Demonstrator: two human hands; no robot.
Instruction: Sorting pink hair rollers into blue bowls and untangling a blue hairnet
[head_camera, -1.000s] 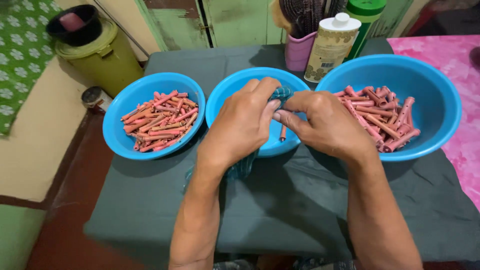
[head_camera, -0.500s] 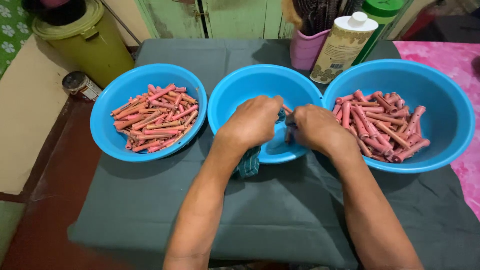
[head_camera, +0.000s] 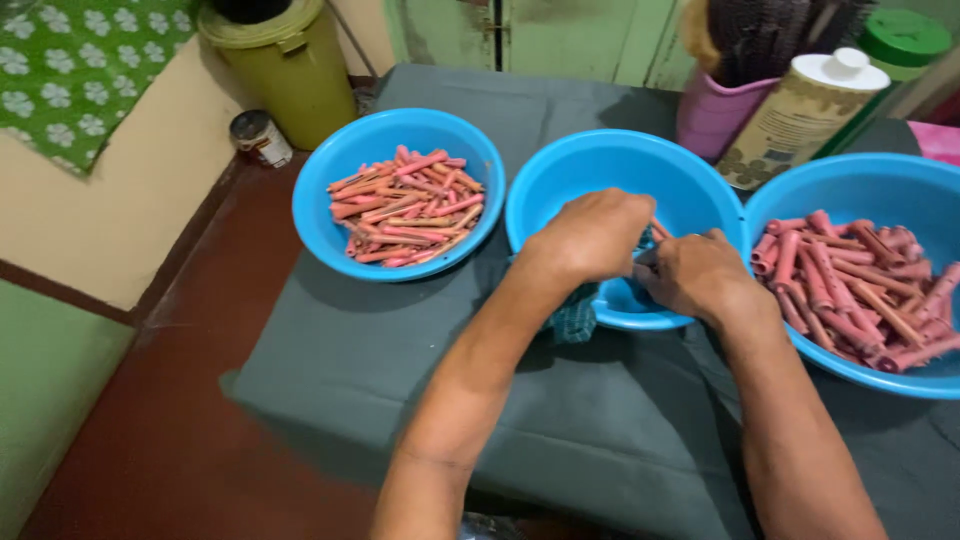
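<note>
Head view, left hand: the left hand (head_camera: 592, 235) is seen curled over the near rim of the middle bowl (head_camera: 600, 165), its fingers closed on a teal checked cloth (head_camera: 574, 318) that hangs down over the rim onto the tabletop (head_camera: 380, 350).
Head view, right hand: the right hand (head_camera: 695, 272) is held just beside the left one, inside the middle bowl; the fingers are bent together, but what is pinched between them is hidden and cannot be told.
Head view, roller: a single pink roller (head_camera: 660, 231) is glimpsed between the two hands, in the middle bowl.
Head view, left bowl: a blue bowl (head_camera: 345, 165) is filled with a heap of pink and orange rollers (head_camera: 405, 205); it is set just beside the middle bowl.
Head view, right bowl: a larger blue bowl (head_camera: 880, 185) is loaded with pink rollers (head_camera: 860, 290), its rim touching the middle bowl.
Head view, behind the bowls: a pink cup (head_camera: 712, 120), a patterned powder bottle (head_camera: 795, 120) and a green-capped container (head_camera: 900, 42) are stood at the far edge.
Head view, floor: an olive bin (head_camera: 290, 70) and a small tin (head_camera: 258, 136) are placed beside the tabletop.
</note>
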